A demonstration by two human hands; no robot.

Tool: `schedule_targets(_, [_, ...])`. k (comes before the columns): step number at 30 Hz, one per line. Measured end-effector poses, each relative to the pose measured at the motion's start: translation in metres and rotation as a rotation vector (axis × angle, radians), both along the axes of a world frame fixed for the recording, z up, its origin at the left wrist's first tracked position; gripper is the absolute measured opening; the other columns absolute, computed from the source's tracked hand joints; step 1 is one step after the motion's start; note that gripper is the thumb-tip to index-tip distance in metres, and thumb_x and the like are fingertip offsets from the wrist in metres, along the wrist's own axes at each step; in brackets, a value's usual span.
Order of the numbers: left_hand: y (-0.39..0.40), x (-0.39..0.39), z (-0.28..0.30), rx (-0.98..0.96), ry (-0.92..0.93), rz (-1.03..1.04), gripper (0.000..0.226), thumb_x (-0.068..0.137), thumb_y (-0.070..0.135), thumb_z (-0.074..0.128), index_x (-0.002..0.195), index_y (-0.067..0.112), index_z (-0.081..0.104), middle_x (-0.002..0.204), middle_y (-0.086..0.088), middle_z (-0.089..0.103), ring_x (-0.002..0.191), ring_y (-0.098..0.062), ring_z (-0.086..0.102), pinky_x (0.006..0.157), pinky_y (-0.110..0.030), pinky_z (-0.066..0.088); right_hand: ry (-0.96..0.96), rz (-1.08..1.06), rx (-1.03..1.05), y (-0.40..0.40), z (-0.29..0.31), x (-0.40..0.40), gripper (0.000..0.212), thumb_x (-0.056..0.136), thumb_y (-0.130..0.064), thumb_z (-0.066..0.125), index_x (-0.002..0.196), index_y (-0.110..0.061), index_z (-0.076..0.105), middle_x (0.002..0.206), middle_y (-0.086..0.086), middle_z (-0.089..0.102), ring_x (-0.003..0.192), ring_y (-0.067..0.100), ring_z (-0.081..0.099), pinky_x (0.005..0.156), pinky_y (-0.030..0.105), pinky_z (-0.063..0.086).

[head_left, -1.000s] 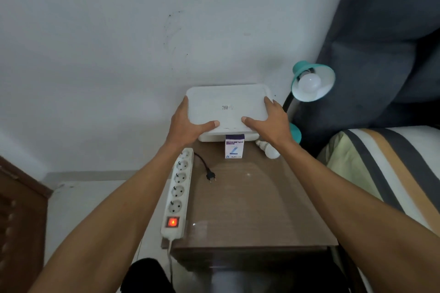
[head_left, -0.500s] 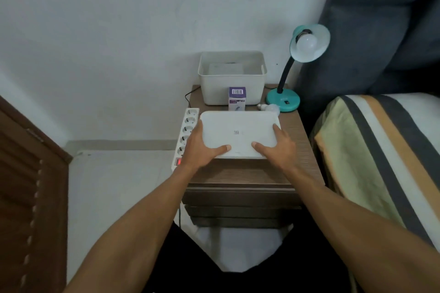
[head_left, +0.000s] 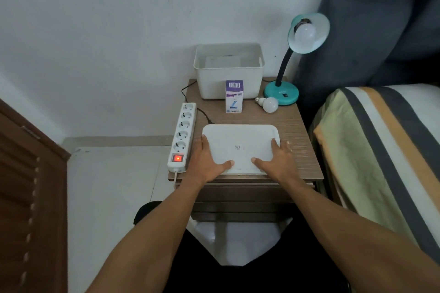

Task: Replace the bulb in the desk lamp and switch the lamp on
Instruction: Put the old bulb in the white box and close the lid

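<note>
- Both hands hold the white lid [head_left: 239, 147] by its short ends at the front edge of the nightstand [head_left: 298, 150]: left hand [head_left: 206, 162] and right hand [head_left: 277, 162] each have the thumb on top and fingers wrapped over the side.
- To finish well, the lid should lie flat and fully on the top before the hands let go, short of the overhang.
- The desk lamp [head_left: 285, 88] stands at the back right corner, bulb fitted; a loose bulb [head_left: 270, 104] lies touching its base, the bulb box [head_left: 234, 96] just left of it.
- Open room is scarce: the bin [head_left: 228, 71] fills the back and the power strip [head_left: 182, 135] lines the left edge.
</note>
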State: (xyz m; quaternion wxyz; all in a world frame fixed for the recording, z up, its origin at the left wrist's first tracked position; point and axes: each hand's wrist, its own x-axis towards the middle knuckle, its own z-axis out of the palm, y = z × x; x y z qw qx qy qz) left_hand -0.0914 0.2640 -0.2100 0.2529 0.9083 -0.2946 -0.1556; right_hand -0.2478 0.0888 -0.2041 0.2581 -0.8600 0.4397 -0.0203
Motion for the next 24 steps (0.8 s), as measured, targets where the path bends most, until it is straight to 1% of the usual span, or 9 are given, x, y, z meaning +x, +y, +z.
schedule_targets(3, [0.000,-0.001,-0.004,0.032,-0.047,0.001,0.130,0.074,0.076,0.072,0.161,0.015,-0.003,0.171,-0.009,0.010,0.157,-0.030,0.015,0.126,-0.045,0.018,0.028,0.012,-0.018,-0.001,-0.001,0.000,0.102,0.082,-0.069,0.062,0.158,-0.021,0.014,0.167,0.010,0.008,0.155,0.031,0.004,0.119,0.051,0.024])
schedule_targets(6, [0.000,0.000,-0.006,0.031,-0.059,-0.004,0.128,0.076,0.076,0.070,0.162,0.014,-0.002,0.172,-0.009,0.007,0.158,-0.031,0.012,0.127,-0.045,0.016,0.048,0.016,-0.019,-0.001,0.000,0.000,0.102,0.082,-0.069,0.063,0.158,-0.021,0.016,0.167,0.008,0.008,0.155,0.030,0.004,0.119,0.052,0.025])
schedule_targets(9, [-0.002,0.001,-0.005,0.022,-0.070,0.006,0.123,0.081,0.076,0.066,0.162,0.014,-0.003,0.173,-0.008,0.001,0.160,-0.029,0.006,0.127,-0.044,0.012,0.044,0.022,-0.047,-0.002,0.004,0.002,0.099,0.080,-0.069,0.064,0.155,-0.019,0.025,0.165,0.009,0.016,0.154,0.031,0.009,0.118,0.051,0.028])
schedule_targets(11, [-0.004,0.002,-0.002,-0.022,-0.102,-0.001,0.118,0.086,0.073,0.062,0.163,0.014,-0.003,0.174,-0.006,-0.002,0.160,-0.026,0.001,0.127,-0.043,0.011,0.016,0.019,-0.075,-0.006,0.008,0.005,0.092,0.082,-0.068,0.063,0.152,-0.015,0.035,0.164,0.010,0.021,0.153,0.031,0.012,0.117,0.050,0.029])
schedule_targets(13, [-0.008,0.005,0.005,-0.086,-0.158,-0.019,0.112,0.089,0.071,0.060,0.164,0.014,0.000,0.174,-0.005,-0.001,0.161,-0.023,0.000,0.127,-0.040,0.009,-0.033,-0.001,-0.096,-0.009,0.014,0.010,0.085,0.085,-0.065,0.061,0.149,-0.014,0.041,0.162,0.011,0.026,0.152,0.031,0.017,0.116,0.049,0.031])
schedule_targets(16, [-0.020,0.015,0.021,-0.181,-0.203,0.009,0.105,0.091,0.066,0.062,0.165,0.014,0.008,0.174,-0.005,0.006,0.160,-0.022,0.005,0.127,-0.041,0.015,-0.134,-0.033,-0.111,-0.015,0.029,0.024,0.072,0.089,-0.053,0.064,0.147,-0.014,0.046,0.157,0.010,0.036,0.146,0.030,0.031,0.114,0.047,0.036])
schedule_targets(19, [-0.033,0.035,0.043,-0.258,-0.231,0.028,0.098,0.093,0.059,0.065,0.164,0.013,0.016,0.172,-0.006,0.015,0.159,-0.024,0.012,0.126,-0.044,0.022,-0.207,-0.069,-0.114,-0.024,0.045,0.040,0.059,0.093,-0.039,0.065,0.144,-0.013,0.049,0.149,0.009,0.046,0.136,0.028,0.045,0.107,0.043,0.043])
schedule_targets(22, [-0.046,0.063,0.064,-0.335,-0.243,0.049,0.093,0.095,0.055,0.065,0.162,0.009,0.022,0.170,-0.010,0.023,0.158,-0.026,0.017,0.125,-0.046,0.027,-0.255,-0.083,-0.146,-0.037,0.059,0.057,0.054,0.094,-0.028,0.066,0.144,-0.013,0.049,0.143,0.010,0.052,0.128,0.027,0.052,0.099,0.035,0.047])
schedule_targets(24, [-0.057,0.083,0.076,-0.399,-0.268,0.067,0.088,0.094,0.054,0.066,0.159,0.007,0.029,0.165,-0.012,0.032,0.154,-0.026,0.026,0.121,-0.044,0.034,-0.287,-0.122,-0.133,-0.049,0.063,0.069,0.054,0.094,-0.022,0.067,0.144,-0.014,0.049,0.140,0.009,0.055,0.123,0.025,0.056,0.094,0.032,0.048])
